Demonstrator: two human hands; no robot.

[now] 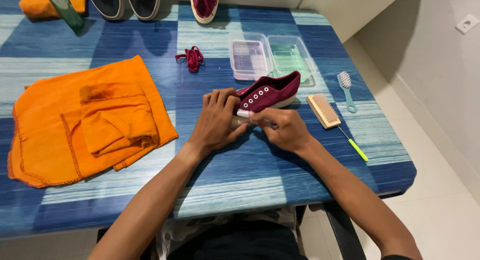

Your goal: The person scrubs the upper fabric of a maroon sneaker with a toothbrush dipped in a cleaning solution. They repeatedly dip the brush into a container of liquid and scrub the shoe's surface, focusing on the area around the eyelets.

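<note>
A maroon sneaker (272,91) with white eyelets and no lace lies on its side on the blue checked table (240,175). My left hand (216,121) grips its toe end from the left. At the toe's white rubber edge, my right hand (281,129) pinches something small that I cannot make out. A bundle of maroon laces (191,58) lies on the table behind the shoe, apart from both hands.
An orange cloth (90,122) is spread at left. Two clear plastic tubs (270,56) stand behind the shoe. A wooden brush (323,110), a thin green-handled tool (354,147) and a teal brush (346,90) lie at right. More shoes (131,2) line the far edge.
</note>
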